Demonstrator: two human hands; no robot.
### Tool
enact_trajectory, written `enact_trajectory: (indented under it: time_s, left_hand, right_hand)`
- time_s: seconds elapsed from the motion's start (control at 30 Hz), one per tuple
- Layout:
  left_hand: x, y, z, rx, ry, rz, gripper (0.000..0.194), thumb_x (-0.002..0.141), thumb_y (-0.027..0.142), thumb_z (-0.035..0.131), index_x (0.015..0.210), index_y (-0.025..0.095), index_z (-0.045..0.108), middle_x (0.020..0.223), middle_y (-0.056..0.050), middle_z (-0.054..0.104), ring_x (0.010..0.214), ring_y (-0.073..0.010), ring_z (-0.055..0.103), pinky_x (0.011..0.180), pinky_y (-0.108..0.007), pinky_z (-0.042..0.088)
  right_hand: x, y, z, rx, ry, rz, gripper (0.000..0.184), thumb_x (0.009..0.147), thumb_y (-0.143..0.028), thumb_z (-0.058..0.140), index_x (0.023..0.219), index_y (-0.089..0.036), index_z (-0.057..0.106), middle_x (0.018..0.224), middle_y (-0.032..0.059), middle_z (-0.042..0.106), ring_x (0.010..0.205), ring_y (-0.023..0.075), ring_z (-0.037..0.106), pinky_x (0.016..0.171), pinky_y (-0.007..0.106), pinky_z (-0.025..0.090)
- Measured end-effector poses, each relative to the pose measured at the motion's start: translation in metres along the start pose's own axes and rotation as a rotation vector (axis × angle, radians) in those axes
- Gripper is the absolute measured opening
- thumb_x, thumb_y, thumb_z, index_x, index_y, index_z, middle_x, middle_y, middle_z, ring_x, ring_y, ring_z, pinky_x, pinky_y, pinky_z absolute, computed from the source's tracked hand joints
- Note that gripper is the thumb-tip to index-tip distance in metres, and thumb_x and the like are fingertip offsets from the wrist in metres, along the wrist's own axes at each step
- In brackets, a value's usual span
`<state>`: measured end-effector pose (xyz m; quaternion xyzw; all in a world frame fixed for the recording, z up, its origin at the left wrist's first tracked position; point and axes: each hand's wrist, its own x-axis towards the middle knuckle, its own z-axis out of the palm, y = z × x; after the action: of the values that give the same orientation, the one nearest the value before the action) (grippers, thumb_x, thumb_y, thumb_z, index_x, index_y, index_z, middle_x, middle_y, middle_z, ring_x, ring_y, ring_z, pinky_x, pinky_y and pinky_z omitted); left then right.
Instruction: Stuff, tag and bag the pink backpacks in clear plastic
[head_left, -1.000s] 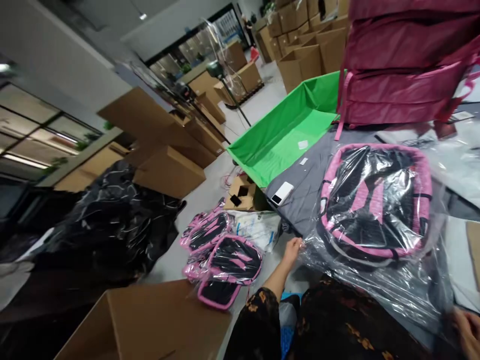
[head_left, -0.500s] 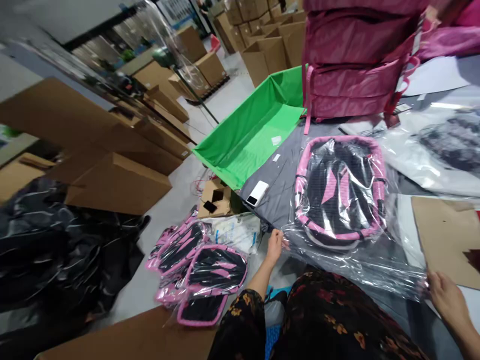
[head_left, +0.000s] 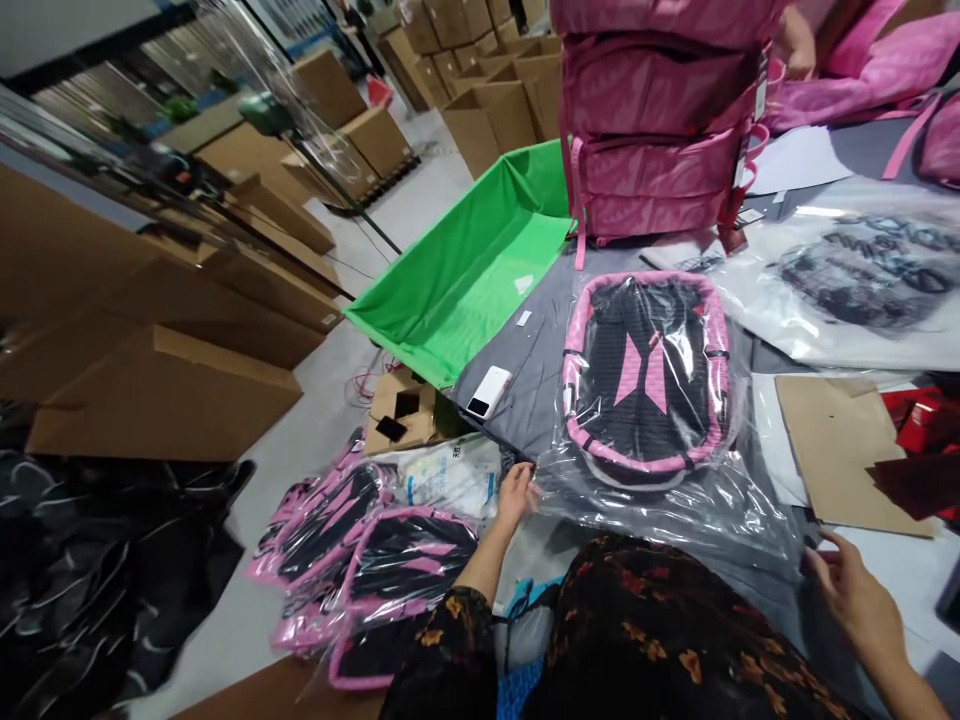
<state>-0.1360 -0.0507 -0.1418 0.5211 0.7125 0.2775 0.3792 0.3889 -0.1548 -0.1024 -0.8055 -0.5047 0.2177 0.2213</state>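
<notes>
On the grey-covered table lies a flat black backpack (head_left: 637, 370) with a padded pink edge and two pink shapes on its front, inside a clear plastic bag (head_left: 675, 515). The bag's loose open end spreads toward my body. My left hand (head_left: 516, 497) pinches the left corner of that end at the table edge. Just off the right corner, my right hand (head_left: 855, 595) is open, thumb and fingers apart, with nothing visible in it.
Several bagged pink-and-black pieces (head_left: 409, 560) are piled on the lower left. A green fabric bin (head_left: 465, 270) adjoins the table. Stacked pink bags (head_left: 660, 130) stand at the back, a white power bank (head_left: 489, 392) lies left, and cardboard (head_left: 840, 450) lies right. Another person's hand (head_left: 799, 45) shows behind.
My right hand has let go of the bag's right corner and its fingers have spread. The bag's stretched end has slackened. The view has shifted right.
</notes>
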Motion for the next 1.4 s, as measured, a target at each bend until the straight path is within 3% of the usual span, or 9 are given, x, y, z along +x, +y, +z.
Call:
enact_trajectory:
  time_s: [0.13,0.27,0.43,0.6,0.9,1.03,1.2,1.3,1.4]
  left_hand:
    - [-0.016,-0.003,-0.019,0.159,-0.026,0.215,0.049,0.087,0.036,0.066,0.133,0.021,0.061,0.13,-0.014,0.069,0.118,-0.0294,0.066,0.107,-0.05,0.047]
    - [-0.019,-0.001,-0.028,0.222,-0.17,0.386,0.032,0.089,0.028,0.067,0.12,0.03,0.072,0.136,-0.009,0.068,0.135,-0.0277,0.055,0.122,-0.052,0.03]
    - [-0.006,0.006,-0.031,0.142,-0.236,0.442,0.023,0.091,0.041,0.065,0.108,0.033,0.078,0.112,-0.005,0.079,0.115,-0.0262,0.067,0.112,-0.049,0.043]
    - [0.002,0.017,-0.028,-0.018,-0.098,0.311,0.045,0.096,0.058,0.052,0.093,0.022,0.08,0.098,-0.011,0.079,0.1,-0.0256,0.071,0.095,-0.042,0.055]
    - [0.028,0.048,0.01,-0.105,0.142,0.173,0.062,0.099,0.065,0.032,0.079,0.02,0.068,0.059,-0.003,0.063,0.06,-0.0199,0.061,0.07,-0.033,0.054]
    - [0.031,0.075,0.022,-0.004,0.249,0.249,0.053,0.102,0.056,0.033,0.108,0.019,0.07,0.092,-0.013,0.072,0.095,-0.0283,0.066,0.098,-0.048,0.047]
    - [0.01,0.125,0.062,0.149,-0.054,0.62,0.052,0.079,0.062,0.076,0.118,0.028,0.07,0.131,-0.01,0.068,0.132,-0.0311,0.053,0.123,-0.052,0.022]
    - [0.003,0.146,0.086,0.352,-0.292,0.882,0.058,0.078,0.064,0.078,0.12,0.025,0.067,0.144,-0.013,0.059,0.144,-0.0341,0.041,0.123,-0.056,0.019]
    - [0.0,0.153,0.09,0.427,-0.372,0.934,0.046,0.083,0.059,0.075,0.11,0.022,0.066,0.14,-0.013,0.061,0.142,-0.0335,0.041,0.119,-0.055,0.028]
  right_hand:
    - [-0.011,0.008,0.0,-0.26,0.13,-0.498,0.045,0.094,-0.053,0.043,0.117,-0.026,0.071,0.112,0.0119,0.073,0.089,0.0304,0.072,0.076,0.043,0.057]
    - [-0.005,0.017,0.004,-0.148,0.003,-0.71,0.03,0.091,-0.045,0.053,0.102,-0.033,0.078,0.109,0.0065,0.078,0.099,0.0271,0.073,0.087,0.041,0.058]
    - [0.004,0.007,-0.003,0.143,-0.222,-0.289,0.033,0.068,-0.054,0.062,0.084,-0.03,0.078,0.098,0.0078,0.079,0.094,0.0319,0.074,0.093,0.048,0.057]
    - [0.003,-0.056,-0.015,0.282,-0.04,0.219,0.045,0.066,-0.064,0.05,0.08,-0.026,0.07,0.093,0.0083,0.076,0.103,0.0352,0.069,0.102,0.047,0.05]
    - [0.024,-0.094,0.005,0.237,0.197,0.344,0.039,0.074,-0.051,0.038,0.086,-0.021,0.061,0.071,0.005,0.058,0.073,0.026,0.058,0.078,0.04,0.046]
    - [0.034,-0.097,0.008,0.226,0.21,0.364,0.033,0.076,-0.045,0.038,0.082,-0.021,0.06,0.062,0.0036,0.053,0.064,0.0248,0.054,0.069,0.04,0.043]
    - [0.032,-0.098,0.01,0.23,0.212,0.328,0.033,0.08,-0.045,0.036,0.083,-0.021,0.059,0.062,0.0027,0.052,0.061,0.0237,0.052,0.066,0.039,0.042]
    - [0.029,-0.096,0.012,0.237,0.224,0.315,0.035,0.08,-0.047,0.036,0.086,-0.021,0.059,0.062,0.0025,0.052,0.061,0.0238,0.052,0.066,0.039,0.042]
    - [0.028,-0.094,0.014,0.251,0.233,0.309,0.037,0.079,-0.051,0.037,0.086,-0.021,0.058,0.062,0.003,0.053,0.061,0.0241,0.051,0.067,0.04,0.042]
